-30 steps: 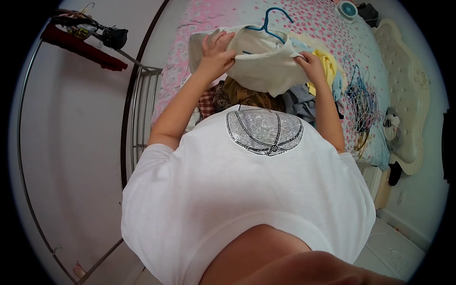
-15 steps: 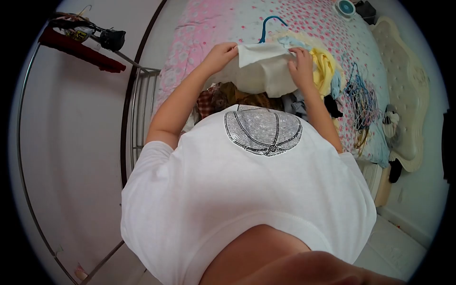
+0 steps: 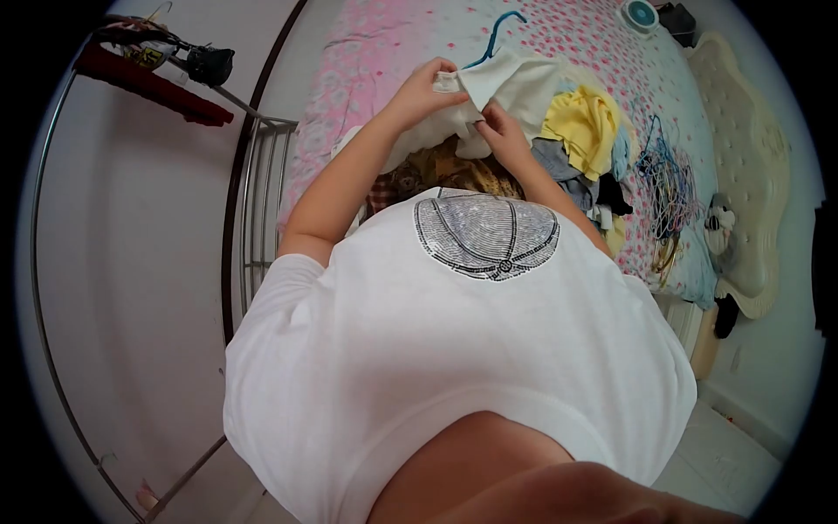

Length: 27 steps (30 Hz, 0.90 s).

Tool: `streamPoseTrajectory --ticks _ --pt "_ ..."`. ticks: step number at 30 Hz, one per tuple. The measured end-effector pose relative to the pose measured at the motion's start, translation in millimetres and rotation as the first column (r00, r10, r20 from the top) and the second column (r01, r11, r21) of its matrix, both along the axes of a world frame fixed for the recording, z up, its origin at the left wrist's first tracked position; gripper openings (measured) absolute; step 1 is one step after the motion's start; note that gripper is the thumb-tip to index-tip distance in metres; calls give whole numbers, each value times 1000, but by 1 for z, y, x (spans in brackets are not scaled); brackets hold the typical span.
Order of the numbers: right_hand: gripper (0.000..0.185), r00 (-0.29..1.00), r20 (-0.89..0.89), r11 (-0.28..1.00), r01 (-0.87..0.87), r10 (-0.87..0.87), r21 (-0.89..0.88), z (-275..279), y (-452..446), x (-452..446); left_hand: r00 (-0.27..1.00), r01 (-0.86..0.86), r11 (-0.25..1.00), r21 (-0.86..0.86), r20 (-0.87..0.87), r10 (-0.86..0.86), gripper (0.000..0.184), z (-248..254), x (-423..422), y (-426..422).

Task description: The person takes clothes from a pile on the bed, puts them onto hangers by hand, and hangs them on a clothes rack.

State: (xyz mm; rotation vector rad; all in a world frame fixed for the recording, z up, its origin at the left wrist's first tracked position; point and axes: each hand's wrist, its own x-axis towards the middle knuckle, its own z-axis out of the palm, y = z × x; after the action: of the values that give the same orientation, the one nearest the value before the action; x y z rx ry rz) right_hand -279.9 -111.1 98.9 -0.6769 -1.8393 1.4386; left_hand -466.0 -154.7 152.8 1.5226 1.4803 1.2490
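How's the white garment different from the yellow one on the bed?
The left hand and right hand are on the white garment; neither touches the yellow garment. The hook of a blue hanger rises above the white garment, but none shows at the yellow garment. Both are creased cloth.

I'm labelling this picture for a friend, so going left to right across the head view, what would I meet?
Dark red cloth, left grip, right grip, yellow cloth, bundle of hangers, cream headboard.
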Motion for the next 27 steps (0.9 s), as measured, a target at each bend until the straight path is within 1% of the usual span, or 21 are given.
streamPoseTrajectory --ticks 1,2,3,4,6,7,10,13,16,19,22,25,27 --pt "15 999 -18 997 -34 33 -71 -4 5 6 998 -9 998 69 -67 14 36 -2 -2 -1" --pt "14 997 -38 988 -69 64 -141 -8 8 9 995 25 995 97 -102 -15 38 -4 -5 -2" --pt "14 994 -90 983 -71 56 -171 -2 5 12 990 60 990 124 -137 -43 40 1 -5 -7" --pt "14 994 -91 976 -70 52 -206 3 5 15 982 98 984 150 -172 -71 42 4 -4 -11" --pt "14 995 -92 959 -65 41 -276 14 4 23 988 98 990 101 -128 -84 44 6 -2 -14" --pt "16 988 -156 955 -45 -1 -292 23 -1 24 990 100 992 74 -106 -92 45 8 0 -17" --pt "18 994 -72 940 51 -79 -337 35 -4 27 992 120 993 -10 -48 -121 44 21 13 -24" --pt "20 994 -89 946 26 -58 -323 51 -13 26 984 64 997 51 -172 -55 33 4 29 -22" --pt "21 988 -137 930 12 -67 -366 50 -12 24 986 165 986 19 -26 -164 25 4 28 -22" --pt "18 990 -128 908 1 -60 -418 45 -10 26 984 175 984 18 44 -175 21 -4 23 -22" --pt "15 987 -152 934 2 -60 -357 40 -11 25 981 173 985 27 84 -174 23 -4 17 -22" --pt "16 952 -291 964 15 -95 -266 44 -20 17 953 206 978 19 223 -205 23 1 20 -27" --pt "12 960 -277 981 -10 -46 -195 42 -19 18 922 246 967 -60 323 -215 24 12 21 -31"
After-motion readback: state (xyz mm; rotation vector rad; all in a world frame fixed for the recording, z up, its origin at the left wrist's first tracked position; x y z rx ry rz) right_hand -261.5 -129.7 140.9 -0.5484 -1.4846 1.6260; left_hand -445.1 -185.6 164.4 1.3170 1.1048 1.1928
